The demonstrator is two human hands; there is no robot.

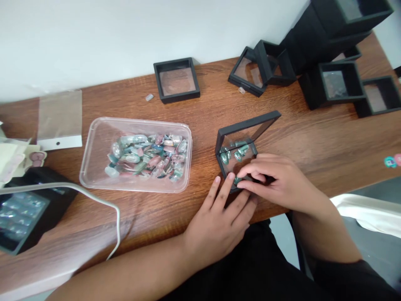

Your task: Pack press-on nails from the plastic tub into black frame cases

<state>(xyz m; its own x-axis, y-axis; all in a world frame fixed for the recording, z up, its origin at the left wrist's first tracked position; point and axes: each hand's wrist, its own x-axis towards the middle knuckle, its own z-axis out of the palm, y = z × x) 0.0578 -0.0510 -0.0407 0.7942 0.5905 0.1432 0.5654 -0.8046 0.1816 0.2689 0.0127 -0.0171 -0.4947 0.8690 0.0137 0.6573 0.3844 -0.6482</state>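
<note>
A black hinged display frame (248, 124) with clear film panels stands opened in front of me, its lid tilted up. Several green press-on nails (238, 156) lie on its lower film. My right hand (275, 179) reaches over the frame's near side, thumb and forefinger pinched on one green press-on nail (237, 180) at the near left corner. Flat beside the frame's near edge rests my left hand (222, 217), fingers stretched out and spread, fingertips at the frame's corner. To the left, a clear plastic tub (97, 156) holds many pink, green, blue and clear press-on nails (153, 156).
One empty-looking black frame (177, 80) sits by the wall. More black frames (332, 83) are stacked at the far right. At left are a clear plastic bag (59, 117), a black box of packed nails (28, 209), and a white cable (117, 225) crossing the table.
</note>
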